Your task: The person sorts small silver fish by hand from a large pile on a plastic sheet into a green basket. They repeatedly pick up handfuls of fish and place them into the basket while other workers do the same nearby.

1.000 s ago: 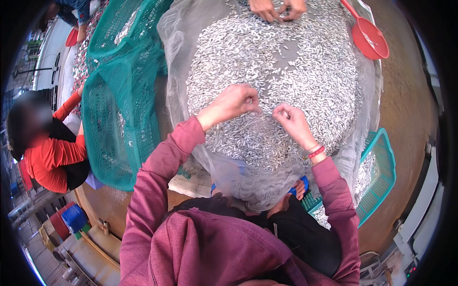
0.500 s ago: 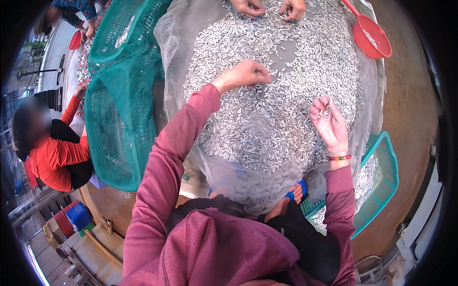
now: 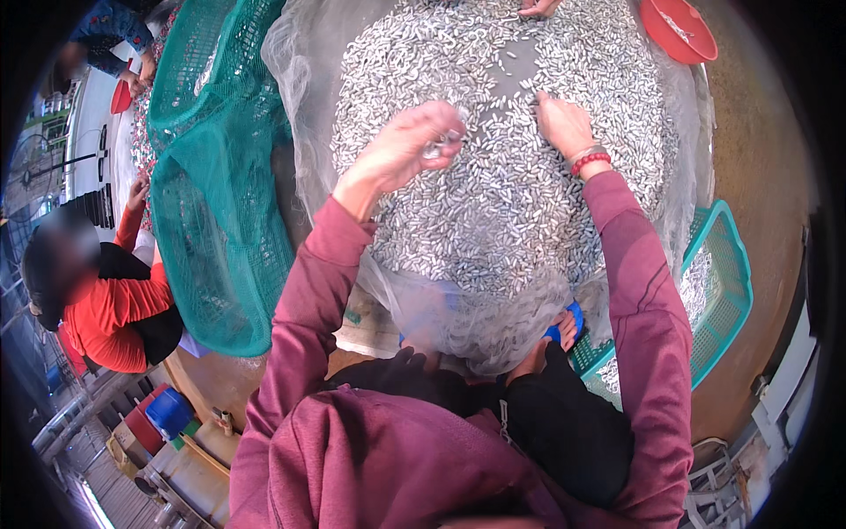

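Observation:
A wide pile of small, elongated silvery-white pieces (image 3: 493, 220) covers the net-lined surface in front of me; their exact kind is hard to tell. My left hand (image 3: 407, 148) is raised a little above the pile's left part, fingers curled around a few of the white pieces, slightly blurred. Farther right, my right hand (image 3: 566, 126), with a red beaded bracelet at its wrist, reaches down at the pile beside a bare grey patch. Its fingertips are drawn together, and what they pinch is hidden.
Pale netting (image 3: 304, 97) rims the pile. Green mesh-covered baskets (image 3: 216, 256) stand left, a red scoop (image 3: 679, 31) far right, and a green basket (image 3: 724, 291) of white pieces near right. Another person's hand (image 3: 539, 7) is at the far edge; a person in orange (image 3: 110, 300) sits left.
My right hand has gone from palm up at the right to fingers down on the pile's middle. My left hand has lifted and drawn back left. The other person's hands have mostly left view.

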The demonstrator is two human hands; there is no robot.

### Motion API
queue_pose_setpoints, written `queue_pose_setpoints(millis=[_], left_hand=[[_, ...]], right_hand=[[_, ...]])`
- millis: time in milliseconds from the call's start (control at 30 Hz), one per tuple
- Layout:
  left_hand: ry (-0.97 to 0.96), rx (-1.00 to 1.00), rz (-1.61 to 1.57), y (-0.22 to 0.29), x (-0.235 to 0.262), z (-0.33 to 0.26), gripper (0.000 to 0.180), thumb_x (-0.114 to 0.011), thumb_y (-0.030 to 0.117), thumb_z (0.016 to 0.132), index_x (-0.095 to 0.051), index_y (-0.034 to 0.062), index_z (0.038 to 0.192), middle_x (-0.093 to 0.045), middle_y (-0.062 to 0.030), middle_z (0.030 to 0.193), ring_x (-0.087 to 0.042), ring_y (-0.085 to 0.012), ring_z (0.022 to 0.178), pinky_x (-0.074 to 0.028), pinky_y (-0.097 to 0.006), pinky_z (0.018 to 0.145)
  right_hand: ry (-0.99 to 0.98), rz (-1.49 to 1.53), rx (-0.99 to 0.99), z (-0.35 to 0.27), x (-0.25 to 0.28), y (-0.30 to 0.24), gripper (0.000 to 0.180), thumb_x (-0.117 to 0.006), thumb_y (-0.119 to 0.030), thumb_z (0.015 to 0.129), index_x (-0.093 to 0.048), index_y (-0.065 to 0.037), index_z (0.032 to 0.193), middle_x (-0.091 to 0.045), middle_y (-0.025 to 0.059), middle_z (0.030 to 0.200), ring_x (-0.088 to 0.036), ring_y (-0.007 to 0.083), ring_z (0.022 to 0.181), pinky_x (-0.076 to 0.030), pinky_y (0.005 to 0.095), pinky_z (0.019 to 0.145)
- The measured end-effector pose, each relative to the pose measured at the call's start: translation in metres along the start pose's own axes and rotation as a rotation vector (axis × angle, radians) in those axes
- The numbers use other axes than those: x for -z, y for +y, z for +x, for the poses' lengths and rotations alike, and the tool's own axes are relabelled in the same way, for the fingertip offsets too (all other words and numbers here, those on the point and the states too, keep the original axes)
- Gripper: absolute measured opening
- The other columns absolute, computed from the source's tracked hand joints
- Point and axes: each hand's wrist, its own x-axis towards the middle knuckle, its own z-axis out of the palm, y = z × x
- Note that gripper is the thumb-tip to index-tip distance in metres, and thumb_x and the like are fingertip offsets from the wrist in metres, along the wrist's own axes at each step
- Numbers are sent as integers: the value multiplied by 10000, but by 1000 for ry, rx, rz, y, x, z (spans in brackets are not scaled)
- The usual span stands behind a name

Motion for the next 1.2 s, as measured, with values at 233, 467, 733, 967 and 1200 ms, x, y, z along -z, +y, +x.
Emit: queue_pose_setpoints(millis=[233, 467, 733, 967, 1200], left_hand=[[-345, -260, -912, 28, 3, -25, 160, -474, 138, 942, -416, 24, 846, -385, -100, 928, -412, -139, 785, -426, -201, 541], [-174, -151, -771, 14, 2, -12, 226, -527, 216, 949, -457, 5, 992, -409, -95, 967, -435, -130, 788, -403, -174, 482], [368, -283, 1511, -25, 54, 53, 304, -657, 267, 864, -653, -25, 778, -643, -181, 712, -629, -312, 630, -521, -357, 589], [149, -227, 1742, -63, 20, 77, 122, -651, 80, 748, -671, -36, 778, -647, -249, 750, -664, -381, 764, -547, -444, 695], [297, -200, 1312, 19, 9, 36, 298, -646, 327, 860, -627, 31, 833, -609, -148, 689, -614, -278, 659, -467, -379, 624]], right_hand=[[-364, 47, 330, -73, -6, -72, 171, -525, -198, 880, -632, -106, 975, -667, 141, 771, -670, 324, 742, -528, 461, 658], [-339, 185, 384, -156, 15, -96, 246, -509, -118, 858, -639, -107, 1066, -626, 133, 665, -655, 309, 689, -477, 453, 589], [-90, -184, 234, -144, 66, -36, 252, -510, -80, 818, -682, -138, 992, -646, 135, 689, -665, 290, 660, -508, 418, 563], [5, -21, 55, -133, 84, -3, 317, -536, -128, 871, -637, -176, 1167, -650, 167, 725, -655, 323, 674, -511, 446, 582], [-100, 215, 716, -156, 4, -127, 497, -494, -81, 844, -493, -184, 1330, -604, 30, 670, -631, 230, 592, -494, 370, 493]])
